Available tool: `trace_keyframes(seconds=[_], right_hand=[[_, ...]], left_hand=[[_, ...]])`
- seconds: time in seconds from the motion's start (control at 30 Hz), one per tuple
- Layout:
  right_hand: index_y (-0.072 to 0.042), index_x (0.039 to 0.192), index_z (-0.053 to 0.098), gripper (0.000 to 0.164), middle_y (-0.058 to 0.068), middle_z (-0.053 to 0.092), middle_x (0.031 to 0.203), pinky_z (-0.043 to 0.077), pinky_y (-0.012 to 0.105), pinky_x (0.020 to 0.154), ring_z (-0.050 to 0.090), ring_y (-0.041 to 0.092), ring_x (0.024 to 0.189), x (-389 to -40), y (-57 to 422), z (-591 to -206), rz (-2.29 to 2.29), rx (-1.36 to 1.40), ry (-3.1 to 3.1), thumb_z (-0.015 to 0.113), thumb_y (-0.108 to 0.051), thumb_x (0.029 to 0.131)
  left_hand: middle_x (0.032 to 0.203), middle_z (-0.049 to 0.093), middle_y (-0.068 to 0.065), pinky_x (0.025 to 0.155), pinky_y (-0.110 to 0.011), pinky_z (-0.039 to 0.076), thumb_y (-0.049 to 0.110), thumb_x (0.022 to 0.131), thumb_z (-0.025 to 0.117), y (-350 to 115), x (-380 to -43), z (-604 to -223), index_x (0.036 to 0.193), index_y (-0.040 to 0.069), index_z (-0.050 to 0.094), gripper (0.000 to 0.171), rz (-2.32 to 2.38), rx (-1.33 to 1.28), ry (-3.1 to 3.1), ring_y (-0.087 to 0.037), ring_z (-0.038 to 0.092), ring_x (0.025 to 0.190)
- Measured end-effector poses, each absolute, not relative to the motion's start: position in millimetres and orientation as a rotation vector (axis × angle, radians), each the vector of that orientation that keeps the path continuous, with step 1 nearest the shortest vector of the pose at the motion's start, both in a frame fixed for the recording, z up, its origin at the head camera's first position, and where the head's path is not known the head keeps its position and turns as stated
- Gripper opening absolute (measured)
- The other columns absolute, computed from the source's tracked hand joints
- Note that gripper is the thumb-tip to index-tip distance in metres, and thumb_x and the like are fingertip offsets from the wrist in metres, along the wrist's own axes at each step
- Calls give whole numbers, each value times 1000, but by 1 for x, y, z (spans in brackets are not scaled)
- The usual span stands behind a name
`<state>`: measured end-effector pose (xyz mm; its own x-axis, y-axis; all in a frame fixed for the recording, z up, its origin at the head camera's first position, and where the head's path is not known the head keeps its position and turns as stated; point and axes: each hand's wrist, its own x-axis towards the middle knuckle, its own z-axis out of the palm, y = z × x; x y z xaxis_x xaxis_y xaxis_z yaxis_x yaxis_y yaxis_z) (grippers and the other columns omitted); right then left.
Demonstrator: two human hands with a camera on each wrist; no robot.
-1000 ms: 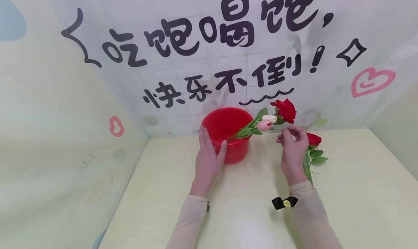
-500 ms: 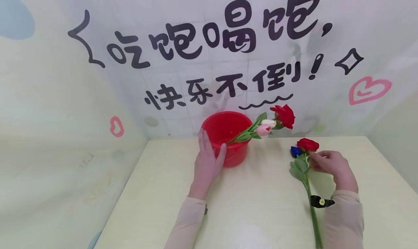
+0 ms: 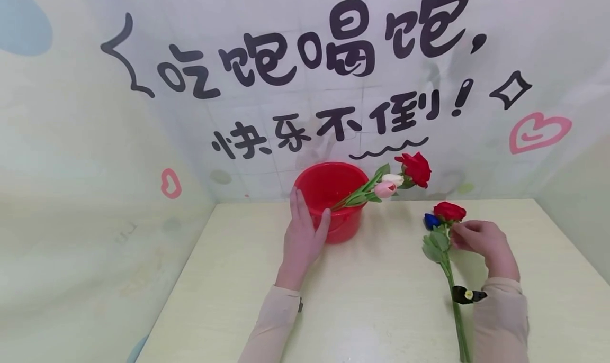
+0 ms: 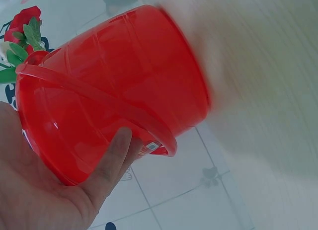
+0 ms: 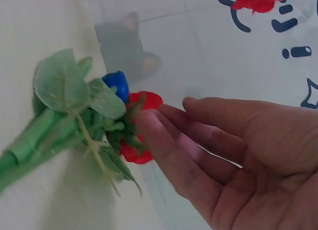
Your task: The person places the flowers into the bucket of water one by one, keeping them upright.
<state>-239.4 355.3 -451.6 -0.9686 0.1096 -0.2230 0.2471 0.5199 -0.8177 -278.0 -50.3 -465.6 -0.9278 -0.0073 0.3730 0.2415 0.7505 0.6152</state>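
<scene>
We list one red bucket (image 3: 340, 228) at the table's far side, left of centre; the left hand (image 3: 302, 241) lies against its near-left wall, fingers straight and thumb spread, apparently to steady it. In the bucket: a red rose (image 3: 415, 170), a pink tulip (image 3: 385, 189) and a white tulip (image 3: 392, 179), all leaning right over the rim, presumably because they outreach the wall. Farther right, lying with stems toward the near edge: a second red rose (image 3: 450, 211) and a blue flower (image 3: 431, 221). The right hand (image 3: 488, 244) is half open beside that rose's head, thumb apart from the fingers; we see no firm grip and cannot tell whether it touches. Surface: a pale table (image 3: 362, 299). Room: a whitish wall covering (image 3: 267, 14) with black lettering and pink hearts.
</scene>
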Motion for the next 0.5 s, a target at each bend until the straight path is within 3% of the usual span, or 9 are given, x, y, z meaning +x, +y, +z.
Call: trace_keyframes(seconds=[0.07, 0.33, 0.5], right_hand=[[17, 134, 59, 51, 8, 78, 96, 46, 65, 107, 74, 12, 82, -242, 351, -455, -1424, 325, 2671, 55, -29, 111], [14, 124, 66, 39, 23, 75, 101, 53, 56, 91, 66, 40, 101, -256, 336, -470, -1223, 292, 2849, 59, -21, 107], [15, 122, 66, 37, 24, 74, 100, 53, 55, 90, 65, 40, 98, -258, 333, -471, -1202, 277, 2832, 60, -18, 107]], left_hand=[[170, 25, -9, 95, -47, 61, 43, 95, 76, -50, -278, -466, 170, 11, 6, 107, -979, -182, -2601, -32, 59, 131], [168, 28, -9, 93, -47, 61, 45, 96, 74, -50, -278, -466, 170, 12, 5, 107, -976, -178, -2598, -31, 61, 129], [169, 27, -10, 93, -48, 61, 46, 96, 73, -50, -278, -466, 170, 11, 5, 107, -982, -182, -2598, -32, 62, 128]])
